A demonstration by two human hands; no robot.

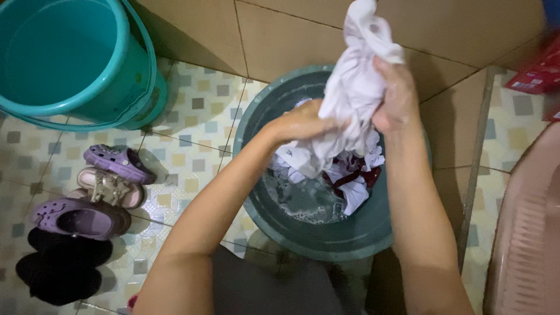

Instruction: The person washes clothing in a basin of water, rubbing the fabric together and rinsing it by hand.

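A wet white cloth with dark red parts hangs over a dark green basin that holds soapy water. My left hand grips the cloth from the left, at its middle. My right hand clutches the upper part of the same cloth, lifting it above the basin. The cloth's lower end trails into the suds. Both forearms are wet.
A teal bucket stands at the upper left on the patterned tile floor. Purple clogs, a pink sandal and black shoes lie at the left. A pink plastic tub is at the right edge, a red packet above it.
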